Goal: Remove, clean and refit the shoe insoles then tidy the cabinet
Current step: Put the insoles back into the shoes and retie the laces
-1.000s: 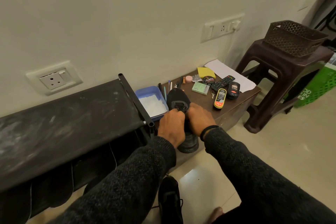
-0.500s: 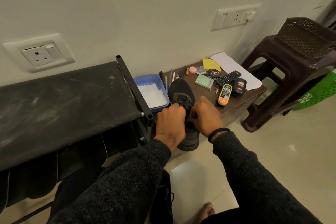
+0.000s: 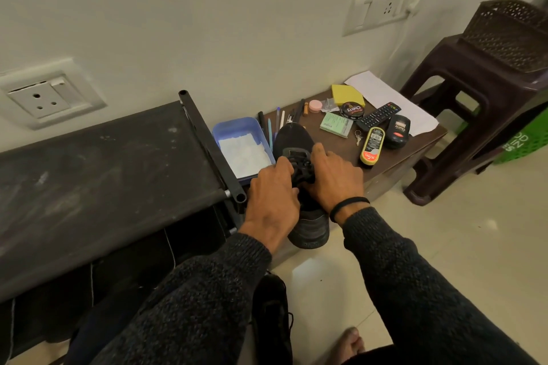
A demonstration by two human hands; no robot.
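At centre frame of the head view, a black shoe lies on the near edge of the brown desk, heel overhanging toward the lower frame and toe toward the wall at upper frame; its long axis runs near vertical in the picture, tilted slightly left at the top. The left hand has its fingers curled onto the laces at the tongue; the right hand is likewise curled and pinching the lace area from the other side, so each grip is closed on the laces. Judged step: loosening the laces to open the shoe mouth ahead of insole removal. The next move likely calls for slack in the lacing, then fingers reaching into the opening. A blue tray holding white material sits just left of the shoe, touching or nearly so. A second dark shoe lies on the floor at lower centre.
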